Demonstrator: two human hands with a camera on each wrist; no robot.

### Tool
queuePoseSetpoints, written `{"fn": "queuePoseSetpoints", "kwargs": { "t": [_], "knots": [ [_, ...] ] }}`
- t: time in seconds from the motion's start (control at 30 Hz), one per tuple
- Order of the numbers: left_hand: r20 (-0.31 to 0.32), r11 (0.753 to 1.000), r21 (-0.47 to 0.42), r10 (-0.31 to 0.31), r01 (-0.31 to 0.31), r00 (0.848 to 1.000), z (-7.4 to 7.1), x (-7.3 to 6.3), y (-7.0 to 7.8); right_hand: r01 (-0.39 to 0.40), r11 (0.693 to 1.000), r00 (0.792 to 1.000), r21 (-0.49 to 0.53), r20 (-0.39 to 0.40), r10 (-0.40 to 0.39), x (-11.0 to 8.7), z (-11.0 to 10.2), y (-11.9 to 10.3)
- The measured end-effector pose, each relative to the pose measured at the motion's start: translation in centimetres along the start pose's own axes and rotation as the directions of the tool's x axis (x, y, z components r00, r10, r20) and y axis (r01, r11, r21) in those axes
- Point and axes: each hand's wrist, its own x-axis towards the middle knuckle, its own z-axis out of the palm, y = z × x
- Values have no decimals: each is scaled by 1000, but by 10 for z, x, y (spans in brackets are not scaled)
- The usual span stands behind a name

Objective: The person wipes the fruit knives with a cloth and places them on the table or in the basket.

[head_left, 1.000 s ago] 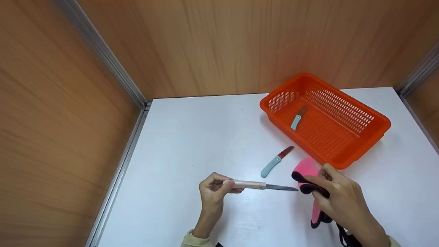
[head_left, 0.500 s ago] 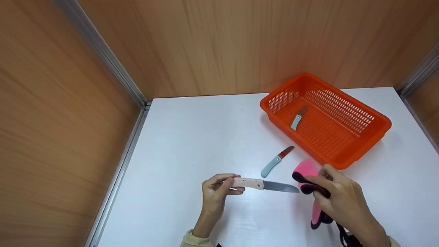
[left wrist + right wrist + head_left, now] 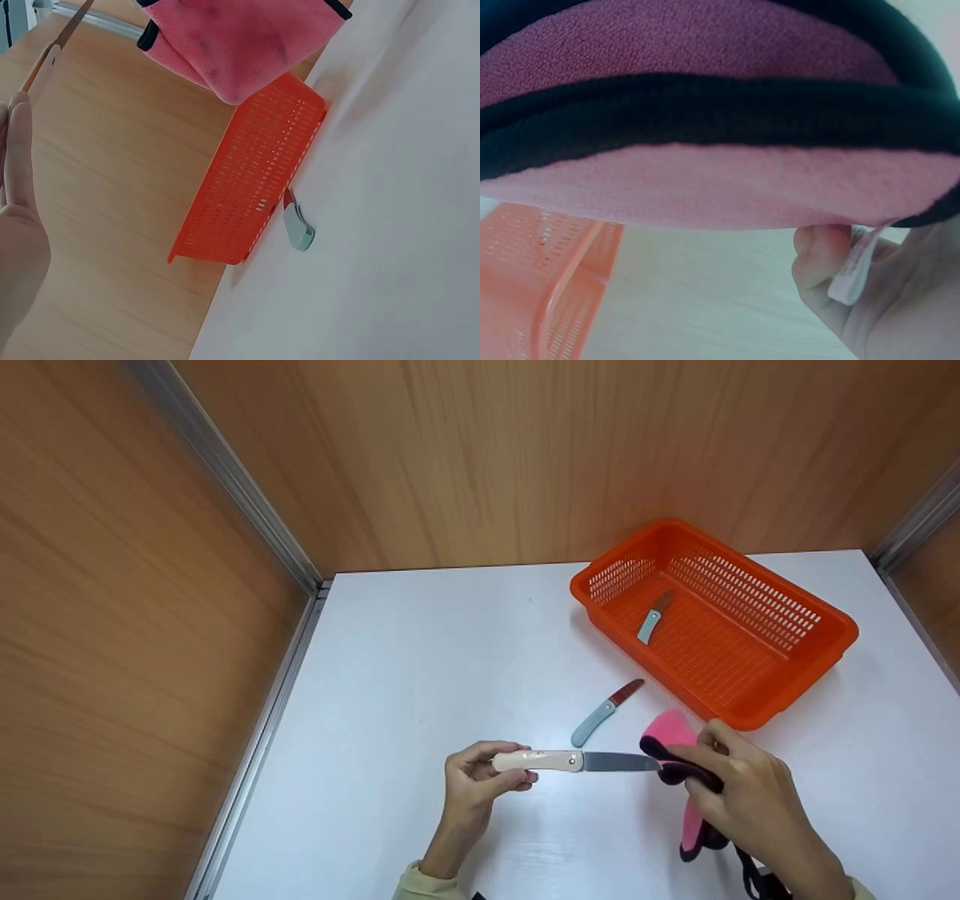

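My left hand (image 3: 466,789) pinches a folding knife (image 3: 546,760) by its cream handle, the blade out and pointing right. In the left wrist view this knife (image 3: 46,66) shows at the upper left edge. My right hand (image 3: 750,787) grips a bunched pink cloth (image 3: 669,727) with black edging, whose folds lie right at the blade's tip. A white tag (image 3: 853,274) hangs from the cloth in the right wrist view. On the white table, just beyond the held knife, rests another folding knife (image 3: 594,725) with a pale blue handle and a reddish blade.
An orange perforated basket (image 3: 806,679) stands at the back right. Inside it lies a knife (image 3: 649,625) with a pale blue handle and brownish blade. Wooden panels (image 3: 480,465) rise behind the white table (image 3: 405,660) and at its sides.
The held knife has turned in my left hand, from its narrow edge to the flat of the blade, and its tip now overlaps the cloth. My right hand stays about where it was.
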Motion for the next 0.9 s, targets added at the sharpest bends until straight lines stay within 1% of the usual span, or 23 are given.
{"fn": "queuePoseSetpoints", "kwargs": {
  "t": [0.07, 0.27, 0.47, 0.67, 0.77, 0.9],
  "knots": [
    [-5, 1000, 15, 7, -7, 1000, 0, 0, 0, -7, 1000, 1000, 6, -2, 7, 0, 0, 0],
    [-27, 994, 104, 27, -24, 999, -1, 0, -2, -1, 1000, 999, 20, -34, 2, -1, -3, 3],
    [-24, 985, 160, 74, -70, 997, -2, 0, -3, -18, 1000, 997, 13, -75, 19, -1, -5, 4],
    [-18, 963, 236, 136, -128, 991, -2, -1, -2, -60, 996, 993, 68, -97, 66, 0, -7, 3],
    [-23, 960, 248, 139, -129, 990, -2, -1, -2, -72, 993, 991, 88, -109, 82, 1, -9, 1],
    [-47, 965, 242, 115, -101, 992, -2, -1, -3, -59, 993, 988, 105, -134, 73, 3, -12, -1]
  ]
}}
